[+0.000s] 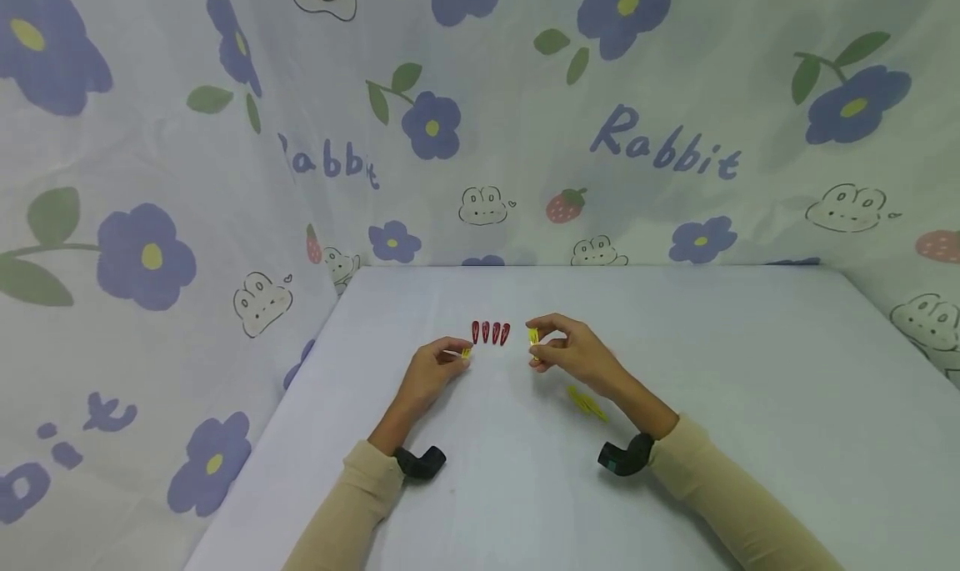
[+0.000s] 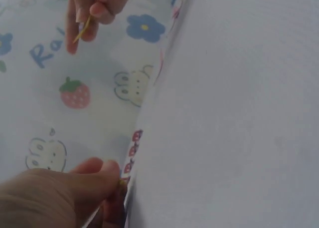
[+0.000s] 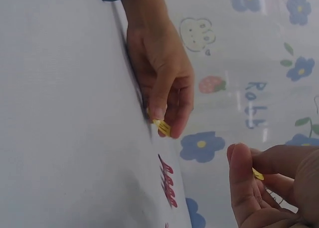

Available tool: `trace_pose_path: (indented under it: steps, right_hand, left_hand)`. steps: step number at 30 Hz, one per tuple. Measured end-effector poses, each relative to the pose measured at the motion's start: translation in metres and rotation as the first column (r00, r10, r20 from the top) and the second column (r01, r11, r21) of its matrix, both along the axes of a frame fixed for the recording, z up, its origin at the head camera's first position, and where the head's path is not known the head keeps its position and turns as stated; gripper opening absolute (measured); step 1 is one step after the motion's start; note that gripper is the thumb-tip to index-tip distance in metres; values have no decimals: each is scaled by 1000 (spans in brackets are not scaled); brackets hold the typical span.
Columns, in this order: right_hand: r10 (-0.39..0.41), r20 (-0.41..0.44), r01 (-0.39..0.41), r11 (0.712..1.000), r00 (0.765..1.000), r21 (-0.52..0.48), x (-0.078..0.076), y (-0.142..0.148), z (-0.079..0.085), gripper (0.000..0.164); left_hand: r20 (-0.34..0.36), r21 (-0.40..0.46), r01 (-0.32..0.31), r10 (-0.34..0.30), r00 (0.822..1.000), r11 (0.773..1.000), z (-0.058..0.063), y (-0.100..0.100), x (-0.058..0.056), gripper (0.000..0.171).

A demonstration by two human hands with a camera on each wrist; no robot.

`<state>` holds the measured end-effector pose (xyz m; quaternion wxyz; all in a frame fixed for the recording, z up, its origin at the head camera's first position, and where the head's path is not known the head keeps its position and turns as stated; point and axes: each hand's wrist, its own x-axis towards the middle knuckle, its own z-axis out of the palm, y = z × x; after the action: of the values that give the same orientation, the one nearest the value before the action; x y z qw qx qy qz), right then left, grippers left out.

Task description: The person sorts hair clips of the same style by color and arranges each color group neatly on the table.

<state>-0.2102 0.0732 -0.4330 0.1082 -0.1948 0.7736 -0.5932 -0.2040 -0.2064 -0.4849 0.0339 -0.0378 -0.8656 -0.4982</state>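
Note:
My left hand (image 1: 435, 371) pinches a yellow snap hair clip (image 1: 466, 353) between thumb and fingers, just in front of a row of several red snap hair clips (image 1: 491, 333). To the right of that row, my right hand (image 1: 576, 353) holds another yellow snap hair clip (image 1: 534, 336) upright in its fingertips. More yellow clips (image 1: 587, 403) lie on the table below the right hand. The right wrist view shows the left hand's clip (image 3: 161, 127) low over the table, while the right hand's clip (image 3: 257, 174) is mostly hidden by the fingers.
A white-covered table (image 1: 720, 371) spreads under both hands. Patterned cloth walls (image 1: 517, 154) with flowers and rabbits stand at the back and sides. Something pink (image 1: 611, 353) peeks out behind the right hand. Each wrist wears a black camera (image 1: 626, 456).

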Motion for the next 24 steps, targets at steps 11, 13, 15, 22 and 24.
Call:
trace_pose_path:
  steps: [11,13,15,22,24]
  right_hand:
    - [54,-82,-49,997,995,66,4,-24,-12,44]
    - [67,-106,-59,995,992,76,3,-29,-15,45]
    - [83,-123,-73,994,989,82,3,-35,-17,45]
    - [95,-131,-78,988,987,132,-2,-54,-23,43]
    - [74,-148,-49,985,986,164,-6,-59,-27,42]
  left_hand:
    - [-82,-211,31,-49,995,977,0,5,4,35]
    - [-91,-231,26,-49,995,972,1,5,4,35]
    - [-101,-248,21,-48,994,968,1,5,4,34]
    - [-108,-289,13,-46,993,957,-2,5,3,33]
    - [-107,-289,19,-52,993,957,-4,5,2,33]
